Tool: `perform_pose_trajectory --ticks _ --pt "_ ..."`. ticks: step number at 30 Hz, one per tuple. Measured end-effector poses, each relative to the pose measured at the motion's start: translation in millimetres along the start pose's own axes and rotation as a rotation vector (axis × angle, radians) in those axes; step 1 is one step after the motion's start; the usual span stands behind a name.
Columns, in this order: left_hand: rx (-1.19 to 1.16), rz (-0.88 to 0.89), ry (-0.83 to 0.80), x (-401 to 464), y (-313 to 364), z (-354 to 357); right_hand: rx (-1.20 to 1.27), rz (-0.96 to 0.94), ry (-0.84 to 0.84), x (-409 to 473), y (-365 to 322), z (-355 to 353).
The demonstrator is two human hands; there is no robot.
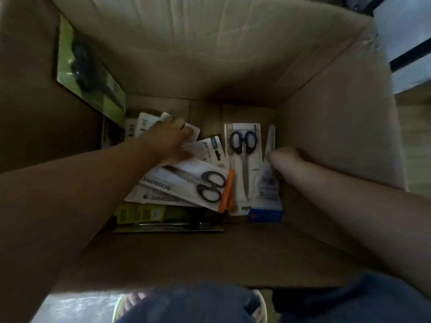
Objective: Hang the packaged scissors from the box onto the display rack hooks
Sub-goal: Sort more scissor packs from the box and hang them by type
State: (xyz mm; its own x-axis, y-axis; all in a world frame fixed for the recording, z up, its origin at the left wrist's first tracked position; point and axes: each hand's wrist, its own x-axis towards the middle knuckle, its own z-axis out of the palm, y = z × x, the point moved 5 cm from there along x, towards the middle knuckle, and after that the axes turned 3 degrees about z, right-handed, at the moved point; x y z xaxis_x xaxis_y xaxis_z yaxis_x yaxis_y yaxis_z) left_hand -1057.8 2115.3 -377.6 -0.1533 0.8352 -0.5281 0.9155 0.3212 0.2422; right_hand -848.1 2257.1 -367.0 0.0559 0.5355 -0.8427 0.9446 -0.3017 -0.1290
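Observation:
I look down into a deep cardboard box [326,136] with several packaged scissors lying on its bottom. My left hand [171,136] reaches to the back left and grips a white scissors package [194,131] from a loose pile. My right hand [285,156] is curled by the right wall and holds the edge of a narrow pack with a blue bottom [268,185], which stands on its side. Between the hands lies a white card with black-handled scissors [243,148]. A slanted pack labelled SCISSORS [186,183] lies in front of it. No rack hooks are in view.
A green package [88,71] leans against the box's left wall. More green packs [140,213] lie at the near edge of the pile, beside an orange-handled item [227,192]. Black bars of a shelf [408,54] show outside the box at top right.

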Motion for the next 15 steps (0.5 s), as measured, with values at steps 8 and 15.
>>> perform_pose_trajectory --ticks 8,15 --pt "-0.082 -0.03 -0.233 -14 7 17 0.091 -0.03 -0.097 0 -9 30" --pt "-0.135 -0.169 -0.377 -20 5 16 -0.142 -0.071 -0.127 3 -17 38"
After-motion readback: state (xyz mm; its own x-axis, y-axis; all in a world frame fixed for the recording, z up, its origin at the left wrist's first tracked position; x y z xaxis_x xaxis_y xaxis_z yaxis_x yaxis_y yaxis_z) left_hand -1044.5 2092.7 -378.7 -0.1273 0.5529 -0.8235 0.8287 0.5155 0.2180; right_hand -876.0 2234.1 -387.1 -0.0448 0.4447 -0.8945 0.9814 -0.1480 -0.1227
